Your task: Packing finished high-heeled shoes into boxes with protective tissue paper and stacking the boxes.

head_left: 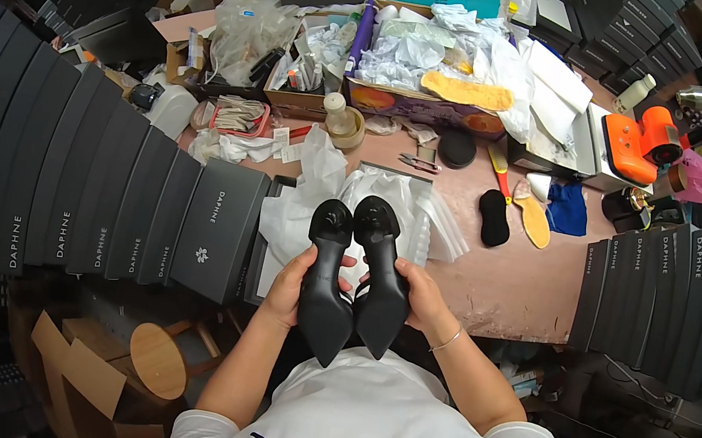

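Observation:
A pair of black pointed heeled shoes is held up side by side, soles facing me, toes toward my body. My left hand (pixel 292 285) is closed round the left shoe (pixel 325 294). Wrapped about the right shoe (pixel 380 289) is my right hand (pixel 424 294), with a bracelet at the wrist. Fingers of both hands curl behind the shoes, partly hidden. Beneath them on the table lies an open shoebox (pixel 267 247) with white tissue paper (pixel 303 202) spilling out over its far side.
Stacked dark shoeboxes (pixel 36 157) wall the left side, more shoeboxes (pixel 684 284) the right. Across the table (pixel 497 290) lie a black brush-like pad (pixel 492 217), yellow insoles (pixel 533 217), small snips (pixel 419 164) and a blue cloth (pixel 568 209). Behind stands a carton (pixel 425 106) of crumpled paper.

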Demonstrator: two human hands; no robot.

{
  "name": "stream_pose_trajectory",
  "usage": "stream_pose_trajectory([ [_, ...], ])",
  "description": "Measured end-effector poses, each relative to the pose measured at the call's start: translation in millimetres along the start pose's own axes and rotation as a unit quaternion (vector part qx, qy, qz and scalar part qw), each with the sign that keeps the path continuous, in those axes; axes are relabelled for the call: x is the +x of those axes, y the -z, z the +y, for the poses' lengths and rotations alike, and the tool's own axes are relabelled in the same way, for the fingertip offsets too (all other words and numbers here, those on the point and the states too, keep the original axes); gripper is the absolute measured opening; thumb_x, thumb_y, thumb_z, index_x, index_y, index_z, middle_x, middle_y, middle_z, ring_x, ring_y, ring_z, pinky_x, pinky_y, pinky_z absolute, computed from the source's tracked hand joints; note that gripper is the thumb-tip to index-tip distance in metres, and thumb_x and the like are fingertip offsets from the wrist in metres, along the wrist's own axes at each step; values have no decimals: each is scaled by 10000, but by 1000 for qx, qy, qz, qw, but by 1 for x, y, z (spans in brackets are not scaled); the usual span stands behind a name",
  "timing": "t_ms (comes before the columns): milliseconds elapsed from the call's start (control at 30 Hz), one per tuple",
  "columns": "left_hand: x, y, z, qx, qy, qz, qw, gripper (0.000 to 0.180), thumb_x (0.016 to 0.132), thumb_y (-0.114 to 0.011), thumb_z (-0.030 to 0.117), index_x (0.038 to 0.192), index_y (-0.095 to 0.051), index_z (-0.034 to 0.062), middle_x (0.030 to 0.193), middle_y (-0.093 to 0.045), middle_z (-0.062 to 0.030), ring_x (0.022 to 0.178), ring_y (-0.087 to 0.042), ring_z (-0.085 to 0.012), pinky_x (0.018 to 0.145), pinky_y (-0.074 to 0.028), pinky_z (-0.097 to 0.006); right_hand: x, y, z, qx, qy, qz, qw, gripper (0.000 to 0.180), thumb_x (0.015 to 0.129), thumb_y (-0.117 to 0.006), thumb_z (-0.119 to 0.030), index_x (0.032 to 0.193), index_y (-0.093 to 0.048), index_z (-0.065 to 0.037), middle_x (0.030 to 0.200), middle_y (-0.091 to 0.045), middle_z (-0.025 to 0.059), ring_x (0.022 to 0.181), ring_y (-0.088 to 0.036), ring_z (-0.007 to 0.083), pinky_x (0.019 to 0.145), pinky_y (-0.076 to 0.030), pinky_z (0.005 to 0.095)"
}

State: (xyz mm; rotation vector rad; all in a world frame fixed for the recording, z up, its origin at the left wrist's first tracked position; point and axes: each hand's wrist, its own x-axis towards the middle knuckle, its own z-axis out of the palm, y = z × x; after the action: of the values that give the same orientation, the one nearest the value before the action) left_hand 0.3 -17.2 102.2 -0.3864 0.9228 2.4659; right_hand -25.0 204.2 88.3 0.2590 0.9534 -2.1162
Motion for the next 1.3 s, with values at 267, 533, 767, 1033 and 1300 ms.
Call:
stream_pose_trajectory([
  [267, 7, -8, -14, -38, 32, -13, 999, 517, 990, -373, 406, 1278, -433, -18, 1177, -562, -190, 852, -661, -220, 648, -605, -355, -10, 18, 2, -28, 22, 5, 999, 494, 968, -344, -337, 1266, -493, 27, 1037, -637, 165, 880, -646, 214, 785, -539, 331],
  [533, 14, -12, -17, 11, 35, -14, 999, 511, 980, -411, 405, 1230, -465, -36, 1157, -575, -177, 831, -661, -212, 640, -594, -341, -20, 11, -6, -77, 48, -4, 996, 360, 949, -533, -224, 1221, -531, 12, 984, -645, 78, 831, -611, 110, 736, -513, 250],
  [767, 16, 40, 34, 640, -94, 205, 735, 587, 940, -538, 402, 1360, -396, 18, 1181, -570, -160, 1035, -598, -259, 805, -513, -384, -33, -3, -48, -161, 235, 19, 958, 376, 861, -617, -82, 1220, -546, 7, 1122, -626, 80, 1049, -577, 152, 924, -451, 308],
  [1033, 6, 1, -28, -121, -25, 147, 981, 562, 878, -506, 551, 1119, -557, 46, 1074, -602, -119, 948, -591, -233, 832, -505, -390, 6, -32, 15, -509, 306, -113, 796, 361, 827, -626, -28, 1184, -573, -13, 1362, -452, 197, 1344, -340, 341, 1084, -301, 367],
  [1300, 17, 8, -34, -100, -129, 278, 947, 430, 838, -570, 408, 1029, -567, 23, 932, -603, -121, 833, -592, -237, 818, -498, -366, -46, -21, -3, -231, -7, -180, 956, 888, 726, -807, -350, 1429, -360, -44, 1464, -363, 126, 1312, -395, 237, 1070, -303, 369],
])
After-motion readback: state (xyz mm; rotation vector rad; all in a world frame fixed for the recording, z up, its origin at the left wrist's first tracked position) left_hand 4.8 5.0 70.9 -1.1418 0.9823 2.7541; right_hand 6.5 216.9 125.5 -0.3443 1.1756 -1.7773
